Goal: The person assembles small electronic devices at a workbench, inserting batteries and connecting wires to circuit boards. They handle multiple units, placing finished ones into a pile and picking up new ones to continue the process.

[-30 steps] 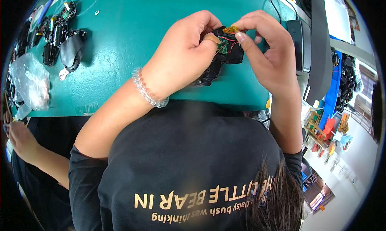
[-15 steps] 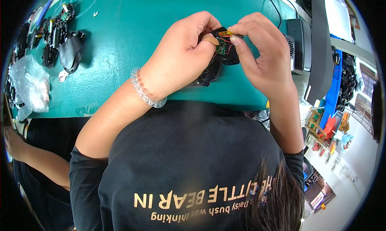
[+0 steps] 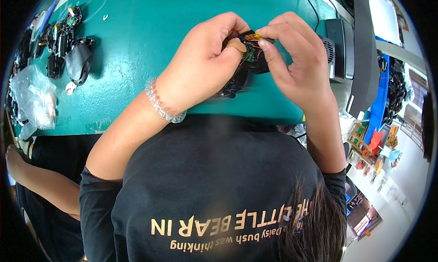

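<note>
My left hand (image 3: 205, 61) grips the left side of a black device housing (image 3: 261, 67), thumb bent over its edge, a tan bandage around the thumb. Inside the housing show a green circuit board (image 3: 249, 56) and thin red wires. Between thumb and fingertips of my right hand (image 3: 301, 61) is the end of a small flat part wrapped in yellow tape (image 3: 252, 37), at the housing's far edge. A black plastic shell (image 3: 233, 85) lies on the table below the housing, partly covered by my left hand. My fingers hide some of the wires.
Black device parts with wires (image 3: 64, 40) and a grey-black rounded cover (image 3: 80, 61) lie on the green table (image 3: 132, 34) at left, near a clear plastic bag (image 3: 36, 95). A black box with a vent (image 3: 337, 49) stands at right. Another person's arm (image 3: 43, 184) is at lower left.
My right fingertips and the taped part have shifted very slightly left and away from me. Both hands keep their hold.
</note>
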